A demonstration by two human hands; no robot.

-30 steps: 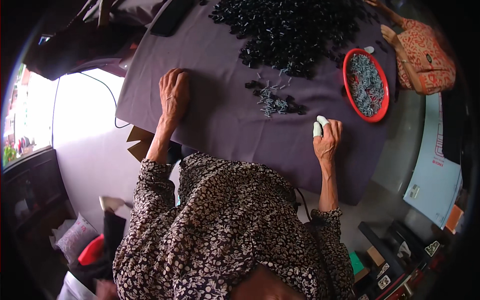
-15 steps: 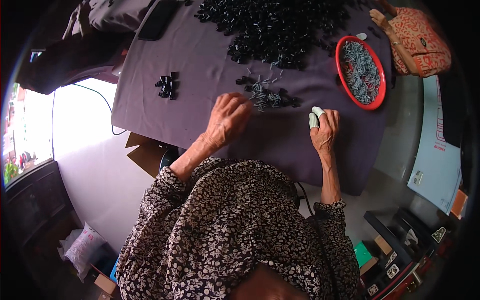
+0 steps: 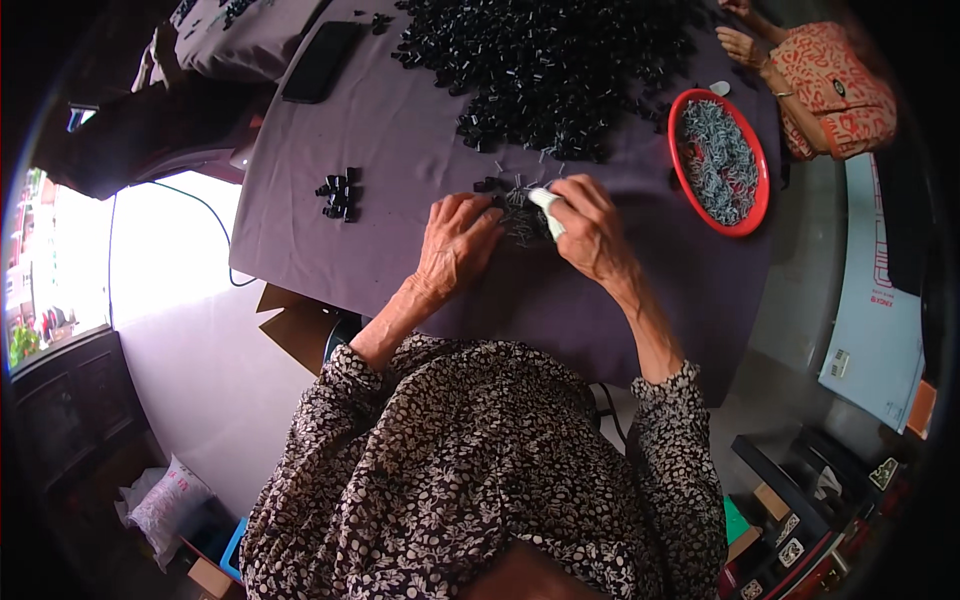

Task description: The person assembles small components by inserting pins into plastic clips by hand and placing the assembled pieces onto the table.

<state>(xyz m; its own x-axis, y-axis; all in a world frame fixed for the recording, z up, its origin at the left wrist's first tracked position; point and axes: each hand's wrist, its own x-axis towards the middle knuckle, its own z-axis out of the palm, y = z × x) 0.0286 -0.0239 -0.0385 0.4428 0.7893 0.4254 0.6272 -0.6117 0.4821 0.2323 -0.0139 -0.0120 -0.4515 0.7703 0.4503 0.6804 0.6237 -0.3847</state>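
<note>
Both hands work over a small heap of grey pins (image 3: pixel 519 229) with black pieces among them, close to the table's near edge. My left hand (image 3: pixel 456 246) is at the heap's left side, fingers curled in; whatever they hold is hidden. From the right, my right hand (image 3: pixel 596 236) reaches in with white finger covers (image 3: pixel 545 203) on two digits, which are drawn together at the heap. Anything between them is too small to make out. Farther off lies a big pile of small black plastic parts (image 3: pixel 540 75). A small group of black parts (image 3: pixel 340 194) sits left of my hands.
A red oval basin (image 3: pixel 762 190) of grey pins stands to the right on the purple tablecloth (image 3: pixel 400 140). A black phone (image 3: pixel 321 62) lies at the far left. Another person's hand (image 3: pixel 742 46) rests by the far right edge. An open cardboard box (image 3: pixel 297 328) sits below the table.
My right hand has moved left, from beside the basin to the small heap, and its covered fingers have come to the pins. My left hand stays near the heap's left side.
</note>
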